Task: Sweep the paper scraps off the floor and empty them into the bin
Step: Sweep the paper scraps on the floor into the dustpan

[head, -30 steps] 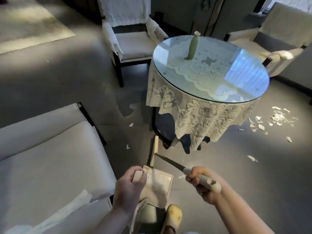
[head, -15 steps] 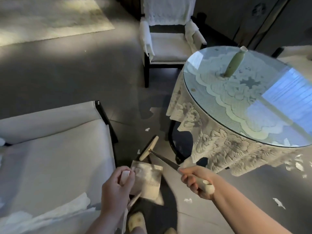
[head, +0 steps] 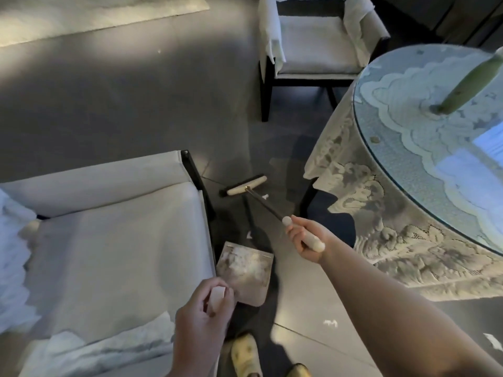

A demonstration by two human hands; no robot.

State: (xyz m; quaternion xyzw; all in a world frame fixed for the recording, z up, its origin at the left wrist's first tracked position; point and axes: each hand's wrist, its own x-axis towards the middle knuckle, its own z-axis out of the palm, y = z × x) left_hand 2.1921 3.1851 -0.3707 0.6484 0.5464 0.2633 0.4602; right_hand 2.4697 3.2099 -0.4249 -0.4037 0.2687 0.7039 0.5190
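My right hand (head: 304, 240) grips the pale handle of a small broom (head: 243, 187), whose head rests on the dark floor between the armchair and the round table. My left hand (head: 204, 314) holds the handle of a dustpan (head: 243, 270) that hangs low beside the armchair, with pale scraps in its tray. Loose paper scraps lie on the floor: one (head: 265, 196) right by the broom head, one (head: 249, 235) between broom and dustpan, another (head: 330, 323) under my right forearm, and one more (head: 492, 341) at the right edge. No bin is in view.
A white-cushioned armchair (head: 109, 254) fills the left. A round glass-topped table (head: 435, 164) with a lace cloth and a green vase (head: 471, 83) stands on the right. A second chair (head: 315, 47) stands behind. A pale rug (head: 95, 12) lies far left. My slippers (head: 245, 355) show below.
My view has swung left, so the table slid right. The broom head has moved farther out and turned crosswise on the floor. The dustpan has dropped lower beside the armchair.
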